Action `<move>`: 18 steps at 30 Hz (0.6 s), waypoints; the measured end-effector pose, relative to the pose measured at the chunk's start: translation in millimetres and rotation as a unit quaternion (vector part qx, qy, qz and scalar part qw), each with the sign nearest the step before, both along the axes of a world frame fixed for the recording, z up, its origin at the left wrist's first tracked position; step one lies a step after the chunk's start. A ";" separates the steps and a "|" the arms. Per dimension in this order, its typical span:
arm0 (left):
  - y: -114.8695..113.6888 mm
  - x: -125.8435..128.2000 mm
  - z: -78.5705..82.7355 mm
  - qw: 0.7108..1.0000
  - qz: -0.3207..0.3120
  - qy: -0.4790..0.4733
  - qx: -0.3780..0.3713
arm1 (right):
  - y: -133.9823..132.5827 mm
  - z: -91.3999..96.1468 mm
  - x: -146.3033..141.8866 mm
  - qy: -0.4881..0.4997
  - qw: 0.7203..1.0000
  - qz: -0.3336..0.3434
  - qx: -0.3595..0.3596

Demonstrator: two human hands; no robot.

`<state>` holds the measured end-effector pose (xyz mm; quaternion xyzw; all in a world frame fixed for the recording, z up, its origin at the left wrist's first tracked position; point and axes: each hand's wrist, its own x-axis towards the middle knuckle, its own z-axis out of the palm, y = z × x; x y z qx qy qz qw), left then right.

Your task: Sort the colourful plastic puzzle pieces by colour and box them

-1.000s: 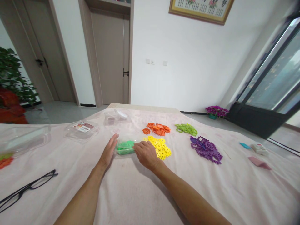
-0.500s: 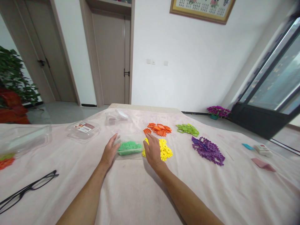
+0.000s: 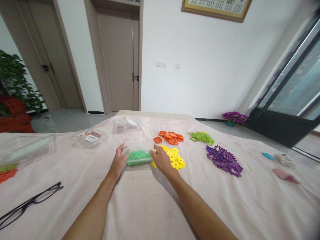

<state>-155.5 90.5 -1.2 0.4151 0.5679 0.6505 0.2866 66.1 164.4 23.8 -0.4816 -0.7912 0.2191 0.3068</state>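
Note:
A clear plastic box (image 3: 138, 166) holding green snowflake-shaped plastic pieces (image 3: 138, 156) rests on the cloth in front of me. My left hand (image 3: 118, 164) grips its left end, with the thumb at the near corner. At the right end, my right hand (image 3: 161, 159) has its thumb on the rim and its fingers curled along the side. Yellow snowflake-shaped pieces (image 3: 176, 158) lie heaped just beyond that hand, partly hidden by it. How the lid sits on the box is hard to make out through the clear plastic.
Orange pieces (image 3: 172, 137), light green pieces (image 3: 202, 137) and purple pieces (image 3: 224, 160) lie in heaps to the right. On the left are a labelled clear container (image 3: 89, 138), a larger clear box (image 3: 30, 148) and black-framed glasses (image 3: 31, 201).
My right hand has closed in from above the yellow heap onto the box's right end. The left hand stays at the left end. The view has shifted slightly.

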 end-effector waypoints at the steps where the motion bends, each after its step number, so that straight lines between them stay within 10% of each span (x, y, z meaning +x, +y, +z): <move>1: 0.0 1.3 0.1 1.000 0.002 0.006 -0.005 | 2.6 0.4 -0.7 -0.007 1.000 0.000 0.002; 18: 14.2 -14.7 8.8 0.989 0.070 -0.106 -0.072 | 8.5 4.1 0.3 -0.005 1.000 -0.015 -0.022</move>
